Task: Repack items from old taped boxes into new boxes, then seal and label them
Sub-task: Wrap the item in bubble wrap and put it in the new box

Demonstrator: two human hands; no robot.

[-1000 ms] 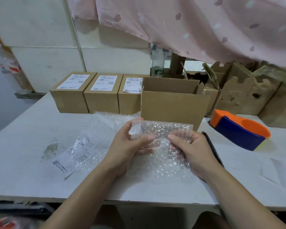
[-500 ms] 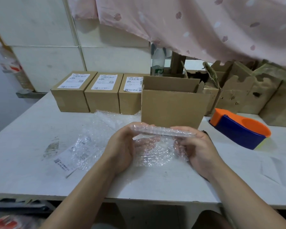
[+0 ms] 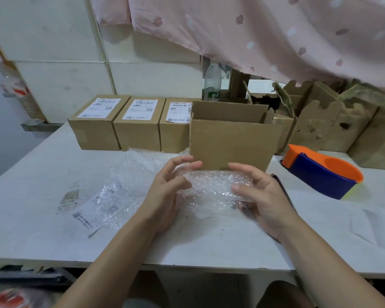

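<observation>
1. White worktop (image 3: 42, 174) runs across the room, with a pink patterned cloth (image 3: 253, 30) hanging over its far side.
2. Three sealed, labelled boxes (image 3: 139, 127) stand side by side at the far left. An open box (image 3: 231, 143) stands just right of them, nearer the person.
3. A clear bottle (image 3: 212, 85) stands behind the open box, and worn old boxes (image 3: 320, 123) line the far right.
4. An orange and blue tape dispenser (image 3: 320, 174) sits on the right of the worktop.
5. The bubble-wrapped bundle (image 3: 211, 185) is near the middle, just in front of the open box, held between both hands.
6. The left hand (image 3: 165, 196) has its fingers curled round the bundle's left end, thumb in front.
7. The right hand (image 3: 265, 198) grips the right end, thumb on the near face and fingers behind.
8. A loose bubble wrap sheet (image 3: 129, 181) lies to the left, partly over a printed label (image 3: 85, 218).
9. A slim dark object (image 3: 285, 192) lies beside the right hand; I cannot tell what it is.
</observation>
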